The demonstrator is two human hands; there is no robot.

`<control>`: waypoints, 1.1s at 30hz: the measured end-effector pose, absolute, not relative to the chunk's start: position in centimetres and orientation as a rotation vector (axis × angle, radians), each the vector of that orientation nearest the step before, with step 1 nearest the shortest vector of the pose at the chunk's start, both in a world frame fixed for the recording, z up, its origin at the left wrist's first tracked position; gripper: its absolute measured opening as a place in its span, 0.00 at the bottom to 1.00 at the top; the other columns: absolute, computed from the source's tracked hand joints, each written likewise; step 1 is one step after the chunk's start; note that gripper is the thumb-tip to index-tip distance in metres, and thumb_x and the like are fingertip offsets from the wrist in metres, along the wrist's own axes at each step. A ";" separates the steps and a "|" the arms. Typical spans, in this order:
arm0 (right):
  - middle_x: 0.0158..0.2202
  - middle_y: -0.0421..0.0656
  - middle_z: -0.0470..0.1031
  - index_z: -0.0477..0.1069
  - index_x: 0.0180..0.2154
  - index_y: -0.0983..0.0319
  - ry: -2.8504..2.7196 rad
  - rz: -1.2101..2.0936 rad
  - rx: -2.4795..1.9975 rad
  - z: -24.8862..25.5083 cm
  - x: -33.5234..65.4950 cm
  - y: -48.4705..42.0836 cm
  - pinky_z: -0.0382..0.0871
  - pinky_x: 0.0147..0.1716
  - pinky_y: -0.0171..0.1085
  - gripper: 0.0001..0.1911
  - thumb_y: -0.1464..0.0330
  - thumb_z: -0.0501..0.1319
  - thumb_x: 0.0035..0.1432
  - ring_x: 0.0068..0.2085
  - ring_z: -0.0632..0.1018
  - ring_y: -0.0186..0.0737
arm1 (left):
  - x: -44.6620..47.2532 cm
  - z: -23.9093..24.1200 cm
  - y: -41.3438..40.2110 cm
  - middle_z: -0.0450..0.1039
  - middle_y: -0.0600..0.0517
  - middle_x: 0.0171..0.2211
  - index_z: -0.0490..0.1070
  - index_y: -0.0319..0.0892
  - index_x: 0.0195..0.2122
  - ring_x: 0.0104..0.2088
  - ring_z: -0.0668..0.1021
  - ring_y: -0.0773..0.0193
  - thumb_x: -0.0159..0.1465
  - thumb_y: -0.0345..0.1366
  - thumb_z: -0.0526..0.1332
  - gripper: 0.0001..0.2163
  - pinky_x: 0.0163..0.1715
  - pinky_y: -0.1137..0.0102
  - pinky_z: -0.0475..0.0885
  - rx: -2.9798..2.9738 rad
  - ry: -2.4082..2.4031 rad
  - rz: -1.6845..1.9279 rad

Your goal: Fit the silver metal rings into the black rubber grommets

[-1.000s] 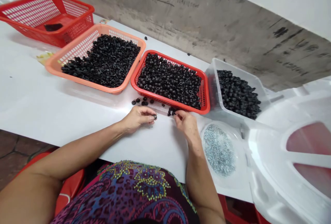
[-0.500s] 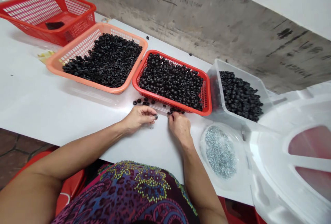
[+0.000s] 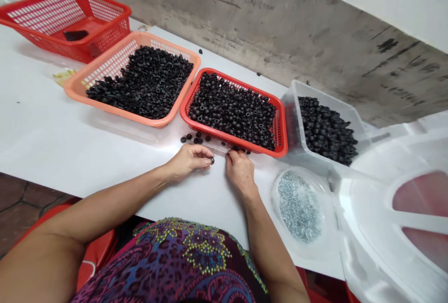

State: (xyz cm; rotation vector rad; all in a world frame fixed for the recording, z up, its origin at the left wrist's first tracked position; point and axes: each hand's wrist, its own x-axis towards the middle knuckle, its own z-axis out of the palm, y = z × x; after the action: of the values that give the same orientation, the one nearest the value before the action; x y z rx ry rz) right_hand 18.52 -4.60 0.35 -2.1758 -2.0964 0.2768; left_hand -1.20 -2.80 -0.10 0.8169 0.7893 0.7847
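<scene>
White surface (image 3: 196, 200), three baskets (image 3: 77, 90) from ten to twelve o'clock; left hand (image 3: 187, 160) pinches one black ring (image 3: 212, 160); right hand (image 3: 241, 171): cannot tell.

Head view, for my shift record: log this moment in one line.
left hand: pinches round black part | right hand: at loose black pieces beside filled red basket

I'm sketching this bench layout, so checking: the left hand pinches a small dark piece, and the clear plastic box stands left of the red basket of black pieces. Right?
Not quite: the head view shows the clear plastic box to the right of the red basket of black pieces. The left hand does pinch a small dark piece.
</scene>
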 end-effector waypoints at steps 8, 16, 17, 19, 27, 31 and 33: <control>0.28 0.39 0.74 0.75 0.39 0.61 -1.393 1.230 -1.472 1.0 18.8 -5.2 0.68 0.31 0.37 0.11 0.62 0.62 0.55 0.28 0.73 0.37 | -1.1 0.1 -2.8 0.77 0.52 0.26 0.76 0.35 0.34 0.26 0.78 0.68 0.49 0.32 0.74 0.13 0.32 0.70 0.73 0.817 0.758 0.757; 0.29 0.40 0.77 0.74 0.36 0.61 -1.150 1.538 -1.313 2.1 18.3 -5.6 0.67 0.26 0.34 0.16 0.58 0.70 0.51 0.26 0.75 0.34 | -1.0 0.2 -2.8 0.78 0.51 0.26 0.77 0.35 0.34 0.26 0.78 0.68 0.48 0.33 0.74 0.13 0.32 0.69 0.73 0.832 0.725 0.739; 0.29 0.40 0.77 0.73 0.36 0.61 -1.149 1.542 -1.300 2.1 18.3 -5.6 0.67 0.26 0.33 0.16 0.57 0.70 0.51 0.26 0.75 0.34 | -1.0 0.2 -2.8 0.78 0.51 0.26 0.77 0.35 0.34 0.26 0.77 0.68 0.48 0.33 0.74 0.14 0.31 0.70 0.72 0.832 0.725 0.738; 0.27 0.38 0.75 0.73 0.35 0.61 -1.181 1.521 -1.279 2.2 18.3 -5.5 0.67 0.25 0.33 0.16 0.57 0.70 0.50 0.25 0.74 0.32 | -1.1 0.1 -2.9 0.78 0.52 0.26 0.77 0.36 0.35 0.26 0.77 0.68 0.48 0.34 0.74 0.14 0.31 0.70 0.72 0.842 0.727 0.735; 0.25 0.38 0.75 0.77 0.34 0.60 -1.173 1.494 -1.289 2.5 17.8 -6.0 0.68 0.26 0.34 0.15 0.58 0.72 0.47 0.24 0.73 0.33 | -1.1 0.2 -3.0 0.79 0.50 0.28 0.79 0.36 0.35 0.28 0.77 0.68 0.50 0.36 0.74 0.14 0.32 0.71 0.71 0.884 0.640 0.722; 0.26 0.39 0.77 0.78 0.35 0.60 -1.214 1.427 -1.346 2.8 17.5 -6.3 0.70 0.28 0.36 0.11 0.61 0.69 0.51 0.26 0.75 0.35 | -1.0 0.2 -2.9 0.80 0.49 0.29 0.79 0.36 0.35 0.28 0.77 0.68 0.50 0.36 0.74 0.13 0.33 0.70 0.72 0.895 0.636 0.736; 0.25 0.39 0.76 0.78 0.34 0.60 -1.242 1.367 -1.385 2.9 17.5 -6.3 0.70 0.28 0.36 0.08 0.63 0.67 0.51 0.26 0.75 0.35 | -1.0 0.1 -2.8 0.79 0.50 0.28 0.79 0.37 0.35 0.28 0.77 0.68 0.50 0.35 0.74 0.13 0.33 0.70 0.72 0.889 0.661 0.735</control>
State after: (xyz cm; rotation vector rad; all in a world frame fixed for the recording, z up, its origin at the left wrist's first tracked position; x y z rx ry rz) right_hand 17.46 -6.32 2.90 -1.3849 -1.2419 1.3670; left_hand -1.03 -2.84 0.07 0.8886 0.6609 0.7354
